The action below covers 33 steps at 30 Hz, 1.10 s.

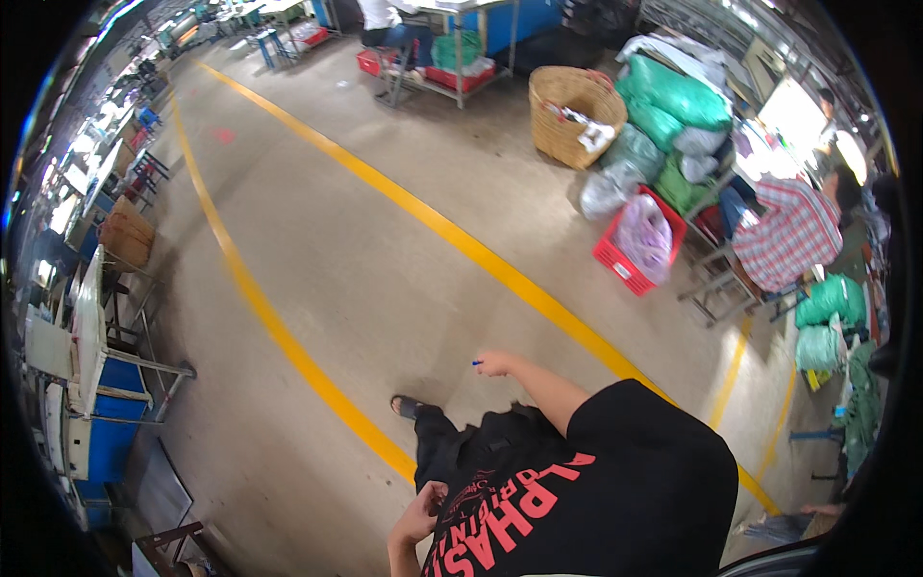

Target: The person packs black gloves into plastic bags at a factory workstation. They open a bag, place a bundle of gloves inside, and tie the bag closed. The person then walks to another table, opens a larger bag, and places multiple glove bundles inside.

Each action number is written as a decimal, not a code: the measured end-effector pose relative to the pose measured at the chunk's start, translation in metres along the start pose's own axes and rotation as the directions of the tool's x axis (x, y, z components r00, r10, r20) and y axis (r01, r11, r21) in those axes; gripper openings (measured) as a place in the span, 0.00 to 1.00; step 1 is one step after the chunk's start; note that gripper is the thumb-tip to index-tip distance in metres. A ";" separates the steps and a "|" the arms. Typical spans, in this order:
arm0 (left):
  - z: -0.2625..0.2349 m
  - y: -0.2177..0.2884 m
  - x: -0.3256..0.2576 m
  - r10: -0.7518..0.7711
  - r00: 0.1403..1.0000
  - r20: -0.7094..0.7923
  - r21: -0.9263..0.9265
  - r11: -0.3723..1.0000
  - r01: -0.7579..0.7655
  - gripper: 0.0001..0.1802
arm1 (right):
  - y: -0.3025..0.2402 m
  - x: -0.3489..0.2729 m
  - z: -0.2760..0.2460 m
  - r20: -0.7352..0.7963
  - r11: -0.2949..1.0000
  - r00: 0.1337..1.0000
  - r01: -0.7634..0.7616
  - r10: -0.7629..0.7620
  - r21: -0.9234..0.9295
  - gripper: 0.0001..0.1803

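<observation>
Stretched out ahead of my body, my right hand (pixel 494 363) is closed around a slim blue pen (pixel 477 363). Only the pen's end sticks out past the fingers, over the floor. My left hand (pixel 420 512) hangs low beside my black shirt (pixel 654 471), by my left thigh. Its fingers are curled, and whatever may be inside them is hidden. Below, one foot in a dark sandal (pixel 408 406) is on the floor beside a yellow line.
Yellow lines (pixel 423 213) border the grey walkway (pixel 317 240). Right stand a wicker basket (pixel 558 139), green bags (pixel 678 91) and a red crate (pixel 625 266); a person in a checked shirt (pixel 793 231) sits beyond. A blue-panelled workbench (pixel 117 423) lines the left.
</observation>
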<state>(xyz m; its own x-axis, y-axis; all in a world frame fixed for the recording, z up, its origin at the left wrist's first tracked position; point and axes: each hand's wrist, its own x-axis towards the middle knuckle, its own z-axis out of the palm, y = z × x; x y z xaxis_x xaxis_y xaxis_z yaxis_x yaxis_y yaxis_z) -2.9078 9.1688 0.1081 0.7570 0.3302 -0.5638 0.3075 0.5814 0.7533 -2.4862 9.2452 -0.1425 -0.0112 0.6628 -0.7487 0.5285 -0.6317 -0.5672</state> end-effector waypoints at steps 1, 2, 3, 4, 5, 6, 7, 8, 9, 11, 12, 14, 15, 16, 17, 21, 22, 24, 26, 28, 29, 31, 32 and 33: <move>-0.037 0.022 0.017 0.002 1.000 -0.022 0.020 1.000 -0.002 0.32 | -0.037 0.031 -0.017 -0.029 1.000 0.999 0.022 -0.023 -0.023 0.18; -0.070 0.044 0.030 0.001 0.999 -0.046 0.039 0.999 0.000 0.32 | -0.065 0.053 -0.026 -0.049 0.997 0.997 0.058 -0.060 -0.047 0.18; -0.101 0.067 0.042 0.097 0.988 -0.119 0.123 0.989 -0.082 0.26 | -0.087 0.074 -0.034 -0.057 0.992 0.994 0.085 -0.091 -0.095 0.19; -0.137 0.095 0.052 0.137 0.976 -0.171 0.242 0.966 -0.093 0.23 | -0.110 0.097 -0.046 -0.073 0.985 0.989 0.120 -0.130 -0.125 0.18; -0.169 0.123 0.058 0.169 0.961 -0.220 0.344 0.935 -0.085 0.20 | -0.127 0.115 -0.055 -0.078 0.974 0.984 0.146 -0.161 -0.175 0.18; -0.199 0.150 0.065 0.231 0.939 -0.256 0.438 0.893 -0.100 0.17 | -0.143 0.133 -0.062 -0.009 0.989 1.000 0.008 -0.010 -0.150 0.18; -0.227 0.178 0.074 0.289 0.917 -0.275 0.560 0.823 -0.091 0.12 | -0.161 0.154 -0.072 0.043 0.969 0.981 -0.179 0.188 -0.170 0.18; -0.259 0.207 0.087 0.336 0.914 -0.225 0.642 0.757 -0.120 0.13 | -0.176 0.173 -0.084 0.072 0.980 0.982 -0.169 0.177 -0.109 0.18; -0.288 0.233 0.098 0.370 0.913 -0.171 0.715 0.684 -0.143 0.13 | -0.187 0.187 -0.093 0.088 0.966 0.966 -0.235 0.245 -0.108 0.19; -0.344 0.276 0.122 0.389 0.918 -0.075 0.812 0.559 -0.170 0.14 | -0.211 0.224 -0.110 0.045 0.954 0.953 -0.300 0.299 0.012 0.20; -0.372 0.295 0.136 0.382 0.923 -0.034 0.843 0.507 -0.179 0.15 | -0.219 0.242 -0.116 0.033 0.952 0.957 -0.289 0.287 0.100 0.21; -0.432 0.329 0.168 0.359 0.933 0.010 0.863 0.469 -0.190 0.15 | -0.235 0.286 -0.136 -0.015 0.925 0.947 -0.309 0.320 0.221 0.21; -0.462 0.345 0.186 0.342 0.940 0.011 0.853 0.488 -0.187 0.15 | -0.242 0.311 -0.146 0.012 0.902 0.942 -0.324 0.335 0.285 0.21; -0.490 0.361 0.205 0.341 0.940 0.015 0.841 0.504 -0.196 0.15 | -0.246 0.335 -0.158 0.039 0.869 0.922 -0.377 0.385 0.322 0.21; -0.518 0.378 0.224 0.316 0.949 -0.002 0.833 0.526 -0.174 0.16 | -0.250 0.360 -0.172 0.079 0.865 0.910 -0.412 0.407 0.286 0.20; -0.622 0.474 0.292 0.379 0.913 -0.151 0.751 0.645 -0.143 0.14 | -0.292 0.474 -0.255 0.072 0.862 0.890 -0.413 0.451 -0.294 0.22; -0.647 0.504 0.307 0.393 0.903 -0.171 0.767 0.629 -0.129 0.13 | -0.313 0.506 -0.288 0.099 0.863 0.903 -0.362 0.419 -0.352 0.23; -0.696 0.564 0.331 0.439 0.877 -0.195 0.771 0.621 -0.139 0.10 | -0.376 0.578 -0.339 0.119 0.815 0.896 -0.325 0.428 -0.480 0.26; -0.736 0.609 0.352 0.495 0.839 -0.225 0.722 0.663 -0.197 0.08 | -0.453 0.644 -0.387 -0.062 0.881 0.984 -0.177 0.167 -0.438 0.26; -0.774 0.643 0.373 0.489 0.820 -0.298 0.739 0.662 -0.125 0.07 | -0.544 0.712 -0.447 -0.143 0.917 0.989 -0.034 -0.026 -0.398 0.25; -0.794 0.657 0.387 0.514 0.794 -0.325 0.742 0.659 -0.122 0.07 | -0.591 0.746 -0.472 -0.139 0.922 0.987 0.023 -0.083 -0.387 0.24; -0.841 0.683 0.429 0.508 0.791 -0.340 0.685 0.711 -0.162 0.08 | -0.680 0.806 -0.514 -0.162 0.928 0.965 0.142 -0.207 -0.345 0.23; -0.866 0.696 0.448 0.506 0.790 -0.346 0.668 0.724 -0.172 0.08 | -0.720 0.834 -0.532 -0.186 0.926 0.943 0.210 -0.277 -0.315 0.23; -0.891 0.711 0.467 0.491 0.765 -0.417 0.573 0.795 -0.198 0.07 | -0.756 0.860 -0.547 -0.187 0.930 0.934 0.250 -0.305 -0.269 0.23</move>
<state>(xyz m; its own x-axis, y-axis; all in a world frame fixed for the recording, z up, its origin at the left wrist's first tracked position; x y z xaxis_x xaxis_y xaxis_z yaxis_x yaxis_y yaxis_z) -2.8498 10.3987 0.0787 0.4892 0.8483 -0.2026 0.4249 -0.0289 0.9048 -2.4314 10.5130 -0.1697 -0.0130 0.8865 -0.4625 0.7171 -0.3141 -0.6222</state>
